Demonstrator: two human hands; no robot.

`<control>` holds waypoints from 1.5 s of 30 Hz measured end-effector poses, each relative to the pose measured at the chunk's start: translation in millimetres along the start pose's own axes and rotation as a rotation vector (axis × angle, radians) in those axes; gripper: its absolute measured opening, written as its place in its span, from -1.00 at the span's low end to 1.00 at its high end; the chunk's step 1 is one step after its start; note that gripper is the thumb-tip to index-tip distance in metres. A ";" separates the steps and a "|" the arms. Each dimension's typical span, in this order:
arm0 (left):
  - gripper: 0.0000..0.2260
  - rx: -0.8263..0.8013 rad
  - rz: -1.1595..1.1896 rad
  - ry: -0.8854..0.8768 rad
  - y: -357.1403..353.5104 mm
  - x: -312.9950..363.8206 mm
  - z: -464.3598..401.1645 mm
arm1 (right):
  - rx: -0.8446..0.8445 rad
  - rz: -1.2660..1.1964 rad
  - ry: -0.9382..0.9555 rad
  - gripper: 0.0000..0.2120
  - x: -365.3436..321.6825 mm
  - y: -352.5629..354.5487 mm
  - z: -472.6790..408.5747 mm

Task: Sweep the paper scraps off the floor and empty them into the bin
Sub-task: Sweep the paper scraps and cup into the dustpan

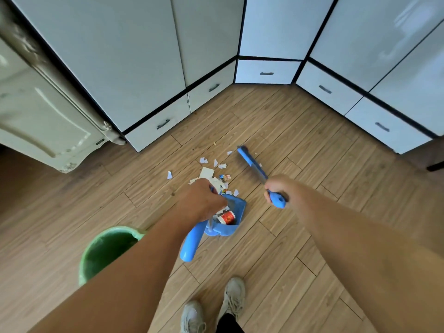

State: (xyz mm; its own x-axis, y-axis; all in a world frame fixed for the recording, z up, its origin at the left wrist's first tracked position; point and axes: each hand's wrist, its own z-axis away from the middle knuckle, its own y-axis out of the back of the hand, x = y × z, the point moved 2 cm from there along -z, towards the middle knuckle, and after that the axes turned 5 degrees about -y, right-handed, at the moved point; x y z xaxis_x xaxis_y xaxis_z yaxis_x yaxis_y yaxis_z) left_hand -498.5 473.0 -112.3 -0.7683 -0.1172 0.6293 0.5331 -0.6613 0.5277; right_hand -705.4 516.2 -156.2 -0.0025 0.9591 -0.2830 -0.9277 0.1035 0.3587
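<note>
Several white paper scraps (212, 169) lie on the wooden floor in front of a blue dustpan (236, 221). The pan sits on the floor, holding a red and white crumpled piece (227, 217) and a few scraps, its blue handle (191, 243) pointing back toward me. My left hand (201, 200) curls over the pan's left rim and grips it. My right hand (276, 189) grips the handle of a blue hand brush (251, 161), whose head is on the floor just right of the scraps. A green bin (96, 255) stands at my lower left, partly behind my left arm.
White cabinets with low drawers (163, 123) wrap the corner ahead and to the right. A cream door (43, 111) stands at the left. My two shoes (234, 296) are on the floor near the bottom. A dark object (436, 166) pokes in at the right edge.
</note>
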 end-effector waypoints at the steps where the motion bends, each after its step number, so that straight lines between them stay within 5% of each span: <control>1: -0.87 -0.001 0.000 0.000 -0.3 0.8 -0.7 | 0.004 0.019 0.018 -0.74 6.0 -5.0 2.2; 7: -0.87 -0.018 0.016 0.015 5.9 0.0 -1.2 | -0.165 -0.001 -0.082 -0.82 19.0 14.5 21.6; 15: -0.87 -0.028 0.015 0.007 6.0 0.6 -0.3 | -0.031 0.100 -0.008 -0.73 1.6 20.8 1.5; 23: -0.86 -0.024 0.016 0.002 12.1 2.6 1.3 | -0.255 0.090 -0.097 -0.57 12.1 2.6 12.8; 32: -0.85 0.001 0.063 0.012 19.0 -3.6 1.1 | -0.034 -0.122 -0.070 -0.92 -24.9 21.4 -14.8; 36: -0.82 0.015 0.055 -0.002 20.5 -8.5 -2.1 | -0.022 -0.302 -0.066 -0.75 -38.5 16.0 -48.0; 40: -0.86 0.046 0.039 0.010 22.3 -12.0 -3.2 | -0.096 -0.211 -0.145 -0.94 -30.0 -9.2 -49.1; 45: -0.86 0.043 0.102 0.045 27.4 -15.0 4.7 | -0.127 -0.001 -0.049 -0.91 -36.7 -15.4 -13.5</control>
State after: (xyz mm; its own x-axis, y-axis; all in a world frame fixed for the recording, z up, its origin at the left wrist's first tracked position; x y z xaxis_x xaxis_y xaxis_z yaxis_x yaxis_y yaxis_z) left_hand -470.6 460.1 -104.6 -0.7238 -0.2166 0.6552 0.6236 -0.6117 0.4867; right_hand -696.1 475.9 -163.3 0.0143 0.9710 -0.2386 -0.9675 0.0737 0.2420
